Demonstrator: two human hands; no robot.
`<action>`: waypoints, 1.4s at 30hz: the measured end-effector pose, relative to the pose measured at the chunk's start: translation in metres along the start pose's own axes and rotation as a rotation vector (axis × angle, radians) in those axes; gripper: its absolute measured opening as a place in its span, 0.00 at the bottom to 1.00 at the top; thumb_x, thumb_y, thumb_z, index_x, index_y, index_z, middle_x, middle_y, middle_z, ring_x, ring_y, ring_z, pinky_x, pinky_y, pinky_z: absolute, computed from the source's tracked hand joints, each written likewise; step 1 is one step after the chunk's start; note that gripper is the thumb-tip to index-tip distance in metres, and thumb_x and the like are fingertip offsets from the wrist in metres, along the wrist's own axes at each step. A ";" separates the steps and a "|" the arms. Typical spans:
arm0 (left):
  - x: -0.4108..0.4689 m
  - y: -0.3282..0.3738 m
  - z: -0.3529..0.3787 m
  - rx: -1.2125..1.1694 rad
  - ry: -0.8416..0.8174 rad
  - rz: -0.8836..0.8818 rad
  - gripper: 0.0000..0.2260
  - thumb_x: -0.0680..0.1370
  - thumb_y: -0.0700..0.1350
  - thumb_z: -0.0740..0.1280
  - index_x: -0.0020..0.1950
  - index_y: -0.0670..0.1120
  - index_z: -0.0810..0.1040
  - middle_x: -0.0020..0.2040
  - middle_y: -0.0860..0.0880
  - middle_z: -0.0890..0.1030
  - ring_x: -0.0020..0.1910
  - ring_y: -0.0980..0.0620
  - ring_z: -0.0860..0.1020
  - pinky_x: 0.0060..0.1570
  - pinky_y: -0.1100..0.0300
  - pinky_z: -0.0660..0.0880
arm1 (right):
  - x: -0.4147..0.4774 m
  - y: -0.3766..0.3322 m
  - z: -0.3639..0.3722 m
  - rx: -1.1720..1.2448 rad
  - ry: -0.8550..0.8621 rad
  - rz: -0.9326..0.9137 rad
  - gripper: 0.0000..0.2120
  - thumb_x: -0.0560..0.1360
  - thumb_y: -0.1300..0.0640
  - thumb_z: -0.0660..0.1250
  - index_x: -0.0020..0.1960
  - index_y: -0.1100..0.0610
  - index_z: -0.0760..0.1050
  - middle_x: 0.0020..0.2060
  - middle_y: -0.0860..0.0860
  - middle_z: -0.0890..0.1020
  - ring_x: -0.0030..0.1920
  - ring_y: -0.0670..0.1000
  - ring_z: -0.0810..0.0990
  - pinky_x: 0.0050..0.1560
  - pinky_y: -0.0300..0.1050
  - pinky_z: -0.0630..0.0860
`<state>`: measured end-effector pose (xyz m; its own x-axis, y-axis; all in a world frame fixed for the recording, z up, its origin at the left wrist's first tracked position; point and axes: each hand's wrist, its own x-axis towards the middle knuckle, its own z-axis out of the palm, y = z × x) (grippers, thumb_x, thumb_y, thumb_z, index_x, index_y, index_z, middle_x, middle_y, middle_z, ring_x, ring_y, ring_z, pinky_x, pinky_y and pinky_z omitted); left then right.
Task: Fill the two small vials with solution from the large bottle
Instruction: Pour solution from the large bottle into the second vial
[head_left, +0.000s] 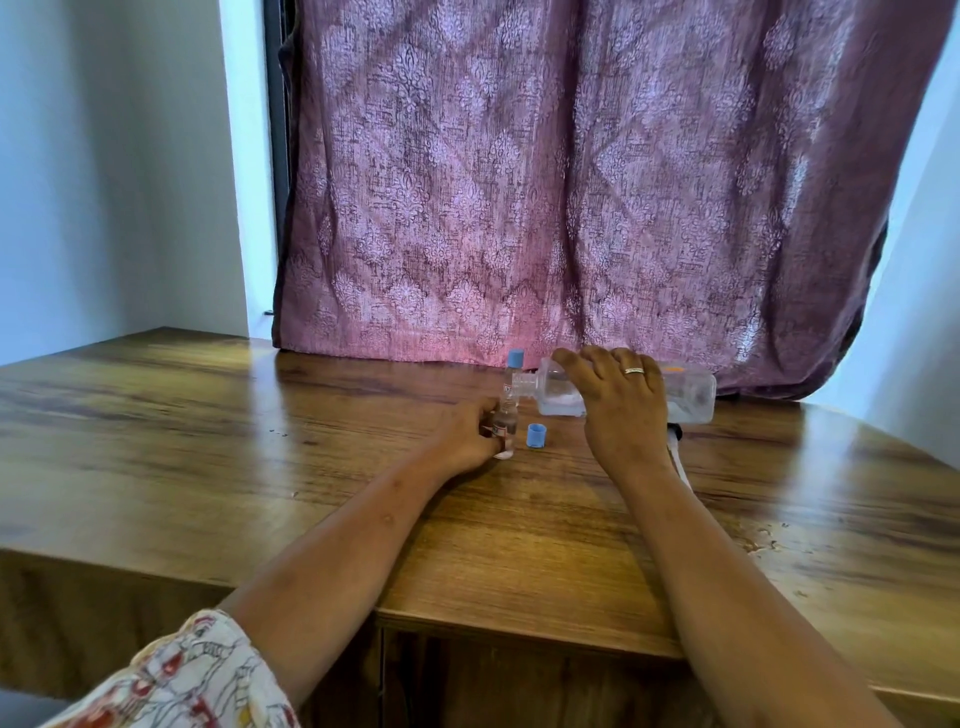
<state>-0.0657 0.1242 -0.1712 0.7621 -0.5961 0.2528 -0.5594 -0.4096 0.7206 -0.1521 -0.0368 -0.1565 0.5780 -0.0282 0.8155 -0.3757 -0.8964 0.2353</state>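
My right hand (621, 400) grips the large clear bottle (691, 397), tipped on its side with its neck pointing left. The neck meets the mouth of a small open vial (505, 423), which stands upright on the wooden table (208, 441). My left hand (465, 439) holds this vial near its base. A loose blue cap (536, 435) lies on the table just right of the vial. Behind it stands a second small vial (514, 370), upright with its blue cap on. Some clear liquid shows in the large bottle's lower side.
A purple patterned curtain (571, 182) hangs right behind the bottles, down to the table's far edge. A white cord (678, 452) lies under my right wrist. The table's front edge runs close to me.
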 end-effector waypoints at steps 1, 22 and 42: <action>0.000 0.000 0.000 0.000 -0.002 -0.004 0.24 0.73 0.42 0.70 0.68 0.43 0.69 0.64 0.45 0.76 0.61 0.50 0.74 0.56 0.64 0.66 | 0.000 0.000 0.000 0.002 -0.002 0.001 0.36 0.61 0.70 0.68 0.64 0.46 0.66 0.56 0.52 0.79 0.54 0.61 0.77 0.57 0.56 0.71; 0.001 -0.003 0.001 -0.030 -0.017 -0.017 0.24 0.74 0.41 0.70 0.69 0.43 0.68 0.64 0.45 0.75 0.63 0.48 0.73 0.58 0.62 0.66 | 0.000 -0.001 0.000 0.010 -0.028 0.027 0.35 0.61 0.71 0.66 0.64 0.47 0.69 0.56 0.52 0.79 0.53 0.61 0.77 0.58 0.57 0.70; 0.004 -0.005 0.002 -0.049 0.000 0.019 0.22 0.74 0.41 0.70 0.67 0.44 0.70 0.62 0.46 0.77 0.62 0.49 0.74 0.56 0.63 0.67 | 0.001 -0.001 0.000 -0.002 -0.015 0.018 0.36 0.60 0.71 0.68 0.63 0.47 0.68 0.56 0.52 0.79 0.53 0.60 0.77 0.57 0.56 0.71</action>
<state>-0.0610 0.1226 -0.1754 0.7513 -0.6034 0.2673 -0.5574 -0.3633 0.7465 -0.1515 -0.0364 -0.1559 0.5822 -0.0508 0.8115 -0.3877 -0.8946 0.2222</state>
